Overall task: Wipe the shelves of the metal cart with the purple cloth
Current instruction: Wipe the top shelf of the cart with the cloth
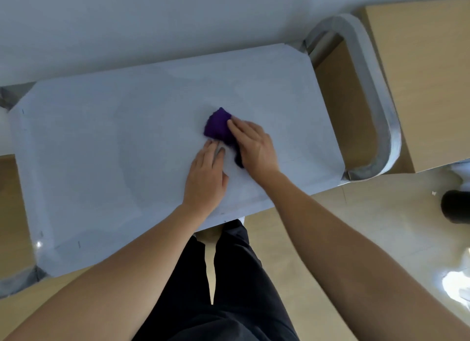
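The metal cart's top shelf (101, 149) fills the middle of the view, pale grey and flat. A bunched purple cloth (218, 125) lies right of the shelf's centre. My right hand (254, 147) rests on the cloth's near right side, fingers pressing down on it and hiding part of it. My left hand (207, 175) lies flat on the shelf just beside the cloth, fingertips at its near edge. I cannot tell whether the left fingers touch the cloth. The lower shelves are hidden under the top one.
The cart's tubular metal handle (381, 111) loops out at the right end. A white wall runs behind the cart. A wooden cabinet (419, 73) stands at the right. A dark round object (455, 205) sits on the floor at the right. My legs stand against the cart's near edge.
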`<action>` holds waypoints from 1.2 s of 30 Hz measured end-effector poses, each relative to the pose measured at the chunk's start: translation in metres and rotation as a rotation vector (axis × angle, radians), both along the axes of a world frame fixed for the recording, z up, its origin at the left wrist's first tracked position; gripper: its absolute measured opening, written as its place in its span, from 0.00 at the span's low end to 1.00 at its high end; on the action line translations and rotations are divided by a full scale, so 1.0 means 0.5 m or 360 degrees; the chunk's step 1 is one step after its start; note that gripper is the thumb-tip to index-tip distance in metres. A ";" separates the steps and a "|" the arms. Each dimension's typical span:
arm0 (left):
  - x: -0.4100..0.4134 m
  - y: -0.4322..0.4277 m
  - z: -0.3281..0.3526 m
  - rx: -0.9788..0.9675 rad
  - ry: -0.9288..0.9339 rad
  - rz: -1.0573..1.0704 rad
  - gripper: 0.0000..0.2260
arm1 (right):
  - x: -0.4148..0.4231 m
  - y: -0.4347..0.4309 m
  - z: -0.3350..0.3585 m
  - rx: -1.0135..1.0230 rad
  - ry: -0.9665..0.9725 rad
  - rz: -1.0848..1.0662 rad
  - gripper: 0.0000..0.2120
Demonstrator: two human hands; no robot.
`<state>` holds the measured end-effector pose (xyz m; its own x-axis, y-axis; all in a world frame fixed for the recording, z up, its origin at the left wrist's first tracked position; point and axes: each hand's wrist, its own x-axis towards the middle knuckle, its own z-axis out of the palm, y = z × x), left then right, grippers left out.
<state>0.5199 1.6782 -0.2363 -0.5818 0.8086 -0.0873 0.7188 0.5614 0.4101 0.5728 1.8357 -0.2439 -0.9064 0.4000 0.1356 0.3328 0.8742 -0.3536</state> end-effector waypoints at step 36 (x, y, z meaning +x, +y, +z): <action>0.001 0.207 -0.013 -0.0013 0.0104 0.0157 0.24 | -0.152 0.316 -0.008 -0.0152 0.0092 -0.0796 0.32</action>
<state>0.5206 1.7816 -0.2429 -0.6632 0.7466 -0.0530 0.6849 0.6339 0.3594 0.4969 1.9939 -0.2476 -0.5929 0.7960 0.1214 0.6798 0.5757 -0.4544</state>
